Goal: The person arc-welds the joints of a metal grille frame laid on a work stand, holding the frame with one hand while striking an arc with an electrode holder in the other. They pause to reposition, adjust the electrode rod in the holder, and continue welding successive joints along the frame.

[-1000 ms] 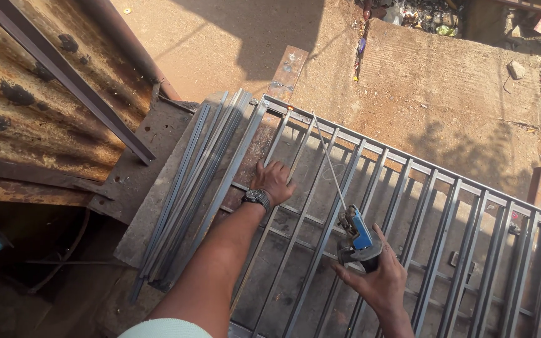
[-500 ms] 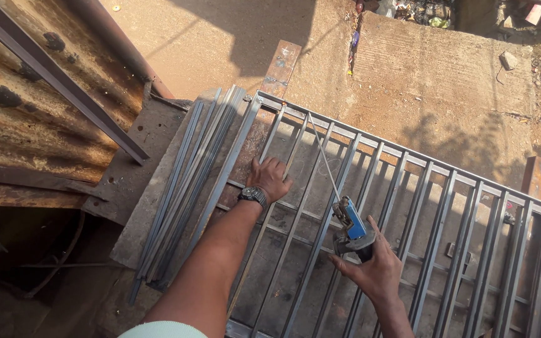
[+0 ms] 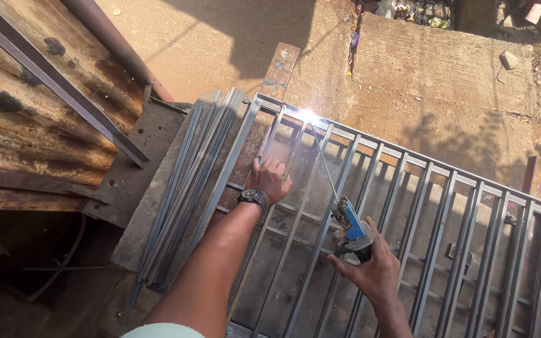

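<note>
Both hands bare, no gloves. Left hand (image 3: 270, 178) at about 12 o'clock from frame centre; dark wristwatch (image 3: 253, 198) with round face and black strap on its wrist. Left forearm bare up to a pale, whitish short sleeve (image 3: 161, 330) at 6 o'clock. Right hand (image 3: 370, 269) at 4 o'clock; wrist bare, nothing worn.

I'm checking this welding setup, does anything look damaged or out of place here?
The corrugated roofing sheet at left is heavily rusted with dark patches. Otherwise, the left hand rests on the metal grille, and the right hand holds the electrode holder.
</note>
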